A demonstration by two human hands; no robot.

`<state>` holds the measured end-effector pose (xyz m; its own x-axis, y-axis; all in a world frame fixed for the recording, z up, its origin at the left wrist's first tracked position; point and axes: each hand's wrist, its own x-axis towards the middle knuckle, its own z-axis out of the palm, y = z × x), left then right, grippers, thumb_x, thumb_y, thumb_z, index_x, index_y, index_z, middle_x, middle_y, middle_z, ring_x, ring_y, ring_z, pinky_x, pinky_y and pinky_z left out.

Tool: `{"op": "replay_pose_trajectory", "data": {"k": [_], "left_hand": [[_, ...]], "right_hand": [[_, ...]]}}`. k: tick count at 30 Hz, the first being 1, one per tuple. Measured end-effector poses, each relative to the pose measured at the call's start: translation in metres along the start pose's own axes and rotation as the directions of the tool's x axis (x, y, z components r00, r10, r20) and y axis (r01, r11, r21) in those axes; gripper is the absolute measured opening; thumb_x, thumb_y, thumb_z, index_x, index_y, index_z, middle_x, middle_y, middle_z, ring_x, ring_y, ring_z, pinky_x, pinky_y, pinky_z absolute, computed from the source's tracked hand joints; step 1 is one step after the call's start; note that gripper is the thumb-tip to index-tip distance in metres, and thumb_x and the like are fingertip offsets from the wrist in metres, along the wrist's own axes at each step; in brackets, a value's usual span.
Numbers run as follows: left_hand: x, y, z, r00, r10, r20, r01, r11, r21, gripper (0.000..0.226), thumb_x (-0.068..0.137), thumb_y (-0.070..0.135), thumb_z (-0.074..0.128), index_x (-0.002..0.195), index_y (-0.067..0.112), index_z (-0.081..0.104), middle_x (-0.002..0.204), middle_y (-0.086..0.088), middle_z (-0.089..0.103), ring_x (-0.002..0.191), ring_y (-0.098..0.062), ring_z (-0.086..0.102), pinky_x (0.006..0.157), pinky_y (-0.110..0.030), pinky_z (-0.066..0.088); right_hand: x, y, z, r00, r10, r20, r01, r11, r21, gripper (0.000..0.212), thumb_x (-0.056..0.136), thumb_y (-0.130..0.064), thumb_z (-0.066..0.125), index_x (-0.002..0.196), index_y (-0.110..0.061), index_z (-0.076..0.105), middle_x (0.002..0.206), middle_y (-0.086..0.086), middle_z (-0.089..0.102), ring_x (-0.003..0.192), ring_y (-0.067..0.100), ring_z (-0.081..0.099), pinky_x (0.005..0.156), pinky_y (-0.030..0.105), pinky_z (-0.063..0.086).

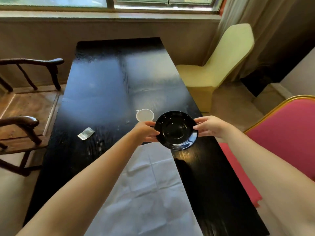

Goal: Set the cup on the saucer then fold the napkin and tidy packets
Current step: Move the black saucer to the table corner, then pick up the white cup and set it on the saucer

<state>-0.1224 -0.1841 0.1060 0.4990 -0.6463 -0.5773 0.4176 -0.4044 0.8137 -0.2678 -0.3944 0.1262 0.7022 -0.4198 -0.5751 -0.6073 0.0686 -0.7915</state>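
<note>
A small packet (85, 133) lies at the left of the dark worktop (95, 86); the white cup (145, 115) stands farther right. The left hand (144, 132) and right hand (210, 126) grip opposite rims of the black saucer (176, 130), above the spread napkin (146, 184).

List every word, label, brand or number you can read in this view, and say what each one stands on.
No text can be read anywhere in this view.
silver packet: any print is too small and blurred to read.
black saucer, held by the left hand and right hand: no marking shows.
white cup: plain.
white napkin: plain, only creases.
</note>
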Motion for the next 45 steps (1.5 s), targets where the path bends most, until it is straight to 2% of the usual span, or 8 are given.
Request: {"op": "replay_pose_trajectory", "data": {"k": [7,13,18,29,35,39,42,45], "left_hand": [[0.033,-0.062,0.109,0.99,-0.138,-0.007,0.138,0.989,0.047,0.044,0.08,-0.021,0.05,0.119,-0.001,0.057,0.1,-0.019,0.063,0.089,-0.032,0.064,0.082,-0.044,0.055],[0.055,-0.111,0.175,0.974,-0.228,-0.014,0.228,0.965,0.126,0.045,0.081,-0.019,0.052,0.12,0.003,0.058,0.103,-0.016,0.065,0.091,-0.03,0.066,0.077,-0.041,0.057],[0.067,-0.129,0.198,0.968,-0.237,-0.079,0.249,0.935,0.252,0.053,0.08,-0.015,0.058,0.128,0.006,0.053,0.121,-0.018,0.061,0.103,-0.032,0.064,0.074,-0.039,0.059],[0.069,-0.147,0.206,0.95,-0.301,-0.087,0.313,0.899,0.307,0.054,0.077,-0.014,0.063,0.126,0.007,0.051,0.122,-0.02,0.055,0.109,-0.037,0.06,0.081,-0.049,0.057],[0.069,-0.139,0.199,0.965,-0.249,-0.08,0.256,0.833,0.491,0.036,0.087,0.002,0.058,0.122,0.009,0.052,0.101,-0.012,0.06,0.086,-0.022,0.064,0.081,-0.037,0.057],[0.063,-0.12,0.183,0.979,-0.189,-0.082,0.198,0.75,0.631,0.029,0.091,0.013,0.053,0.119,0.008,0.055,0.1,-0.011,0.061,0.086,-0.02,0.06,0.077,-0.031,0.054],[0.056,-0.101,0.163,0.987,-0.149,-0.061,0.146,0.665,0.732,0.031,0.091,0.02,0.051,0.119,0.01,0.058,0.107,-0.011,0.063,0.09,-0.017,0.057,0.071,-0.025,0.048],[0.052,-0.078,0.133,0.983,-0.173,-0.065,0.158,0.604,0.781,0.032,0.092,0.026,0.052,0.121,0.013,0.057,0.114,-0.01,0.062,0.096,-0.018,0.056,0.083,-0.033,0.048]], "right_hand": [[-0.014,0.113,-0.066,0.985,0.161,-0.059,-0.154,0.981,0.119,0.029,0.086,0.01,0.053,0.096,-0.015,0.062,0.082,0.005,0.067,0.06,0.011,0.067,0.058,0.022,0.058],[-0.018,0.196,-0.1,0.965,0.248,-0.083,-0.228,0.955,0.191,0.041,0.083,0.015,0.052,0.119,-0.003,0.058,0.087,0.013,0.066,0.062,0.017,0.068,0.055,0.025,0.059],[-0.021,0.224,-0.109,0.962,0.256,-0.094,-0.238,0.956,0.169,0.042,0.083,0.017,0.051,0.121,-0.001,0.058,0.088,0.012,0.065,0.068,0.02,0.064,0.052,0.024,0.058],[-0.016,0.236,-0.112,0.966,0.242,-0.089,-0.238,0.97,0.06,0.041,0.084,0.02,0.047,0.118,0.001,0.058,0.092,0.014,0.057,0.069,0.019,0.061,0.047,0.022,0.056],[-0.01,0.232,-0.119,0.965,0.262,-0.029,-0.262,0.944,-0.2,0.029,0.086,0.006,0.055,0.114,-0.004,0.056,0.083,0.007,0.059,0.077,0.023,0.063,0.071,0.038,0.058],[-0.002,0.206,-0.127,0.965,0.263,-0.013,-0.221,0.78,-0.586,0.046,0.086,-0.011,0.062,0.129,-0.006,0.048,0.113,0.014,0.061,0.084,0.023,0.062,0.067,0.033,0.054],[0.008,0.172,-0.13,0.97,0.239,0.048,-0.13,0.672,-0.729,0.049,0.086,-0.022,0.063,0.131,-0.009,0.048,0.125,0.013,0.057,0.103,0.026,0.06,0.084,0.039,0.054],[0.018,0.129,-0.122,0.947,0.255,0.194,-0.001,0.608,-0.794,0.051,0.087,-0.026,0.063,0.134,-0.015,0.047,0.134,0.007,0.052,0.117,0.024,0.054,0.097,0.039,0.049]]}}
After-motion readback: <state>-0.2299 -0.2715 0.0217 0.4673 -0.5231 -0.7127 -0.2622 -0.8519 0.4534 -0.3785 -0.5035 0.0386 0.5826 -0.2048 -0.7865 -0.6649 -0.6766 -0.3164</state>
